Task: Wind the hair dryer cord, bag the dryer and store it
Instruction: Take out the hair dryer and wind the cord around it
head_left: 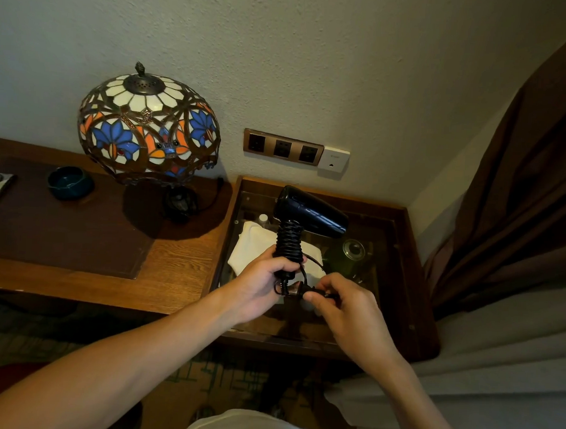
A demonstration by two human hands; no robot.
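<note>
A black hair dryer (311, 210) is held upright above a glass-topped side table, nozzle pointing right. Its black cord (288, 239) is coiled tightly around the handle. My left hand (259, 283) grips the bottom of the wrapped handle. My right hand (349, 309) pinches the plug end of the cord (317, 293) just right of the left hand. A short loop of cord hangs between the two hands. A white cloth bag (253, 242) lies on the table under the dryer.
The glass-topped side table (400, 252) has a raised wooden rim, with a glass jar (354, 250) on it. A stained-glass lamp (149, 124) and a dark bowl (70, 182) stand on the desk at left. Wall sockets (283, 147) sit behind. A brown curtain (519, 192) hangs at right.
</note>
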